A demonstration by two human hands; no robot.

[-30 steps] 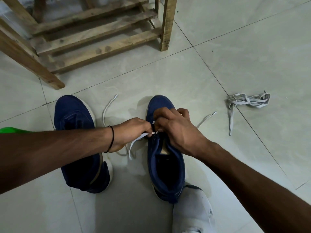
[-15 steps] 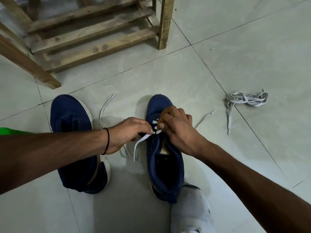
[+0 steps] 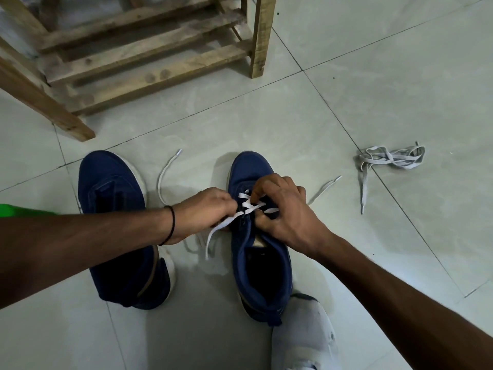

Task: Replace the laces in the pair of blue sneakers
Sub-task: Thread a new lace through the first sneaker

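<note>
Item: right-hand sneaker (image 3: 260,265), blue, upright on the tiled floor (image 3: 373,89), toe away from the wearer of the camera; white lace (image 3: 249,205) crossed through the lowest eyelets only, upper eyelets bare; one loose end trails left past the shoe (image 3: 166,180), the other right (image 3: 324,186). Item: left-hand sneaker (image 3: 117,222), blue, just beside it, no lace visible in it. Item: grey lace bundle (image 3: 392,160), well apart on the right, apparently the discarded laces. Item: wooden rack (image 3: 149,57), behind, unused. Left hand (image 3: 202,213): fingers pinched on a strand of the white lace at the shoe's left edge. Right hand (image 3: 282,213): fingertips curled over the crossing; whether it pinches the lace or only steadies it cannot be told. Step judged: threading the first shoe, early stage. Next move calls for: feeding the tip through the next eyelet up; drawing the slack even on both sides; second shoe remains to be laced.
</note>
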